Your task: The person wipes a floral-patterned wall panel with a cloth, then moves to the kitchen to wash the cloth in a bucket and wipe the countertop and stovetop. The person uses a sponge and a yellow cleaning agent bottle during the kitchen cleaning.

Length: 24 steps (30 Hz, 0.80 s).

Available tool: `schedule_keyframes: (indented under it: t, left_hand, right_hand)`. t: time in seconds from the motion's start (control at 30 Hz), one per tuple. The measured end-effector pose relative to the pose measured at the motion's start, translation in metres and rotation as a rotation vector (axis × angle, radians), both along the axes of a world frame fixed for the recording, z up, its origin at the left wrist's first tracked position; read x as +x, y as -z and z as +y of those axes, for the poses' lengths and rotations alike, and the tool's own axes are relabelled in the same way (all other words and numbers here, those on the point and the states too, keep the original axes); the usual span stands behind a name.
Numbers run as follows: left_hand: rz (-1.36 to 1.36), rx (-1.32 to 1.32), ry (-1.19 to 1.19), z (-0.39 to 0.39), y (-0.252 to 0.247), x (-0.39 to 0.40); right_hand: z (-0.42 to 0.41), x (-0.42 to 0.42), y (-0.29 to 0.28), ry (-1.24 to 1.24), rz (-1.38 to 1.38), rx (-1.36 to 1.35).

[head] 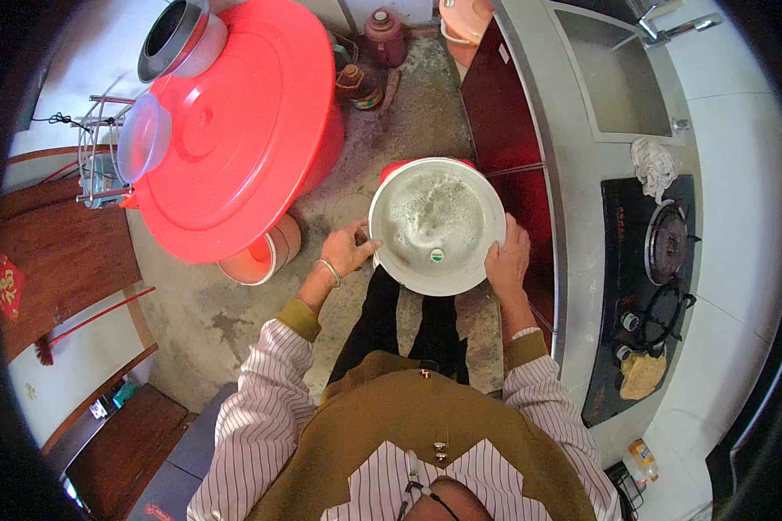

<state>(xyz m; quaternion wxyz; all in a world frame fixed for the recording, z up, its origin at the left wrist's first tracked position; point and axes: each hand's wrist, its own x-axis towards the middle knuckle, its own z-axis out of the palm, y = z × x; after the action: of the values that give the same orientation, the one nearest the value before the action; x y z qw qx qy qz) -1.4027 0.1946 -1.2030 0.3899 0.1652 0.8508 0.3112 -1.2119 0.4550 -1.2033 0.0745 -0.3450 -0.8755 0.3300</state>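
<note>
Between my hands is a round metal basin [378, 195] with a pale rim and what looks like clear, slightly bubbly water in it. A small green-and-white sticker [437, 255] shows on its inner bottom. My left hand [350, 250] grips the left rim with the thumb on top. On the opposite side, my right hand [508, 251] clasps the right rim, its fingers along the outer wall. Part of a red object [394, 170] shows from under the basin's far edge; the rest of it is hidden.
A large red round lid [247, 143] covers a tub at left, bearing a translucent bowl [144, 138] and a metal pot [199, 49]. Beneath its edge stands a bucket [287, 244]. Along the right run a counter with a sink [616, 71] and gas stove [625, 260]. A thermos [384, 39] stands far back.
</note>
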Motion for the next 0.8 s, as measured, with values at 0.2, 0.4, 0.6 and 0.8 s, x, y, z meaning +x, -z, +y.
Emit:
schedule_keyframes:
  t: [0.2,0.4,0.6,0.8]
  left_hand:
    - [-0.127,0.496,-0.283,0.053,-0.062,-0.013]
    - [0.319,0.263,0.176,0.124,0.046,0.019]
    - [0.066,-0.462,0.872,0.128,0.107,0.037]
    - [-0.518,-0.116,-0.291,0.124,0.085,0.030]
  right_hand:
    - [-0.057,-0.034,0.008,-0.423,-0.166,0.057]
    - [-0.077,-0.034,0.097,-0.718,-0.698,-0.022]
    - [-0.027,-0.040,0.079,-0.498,-0.657,0.063]
    - [-0.024,-0.035,0.074,-0.266,-0.243,0.065]
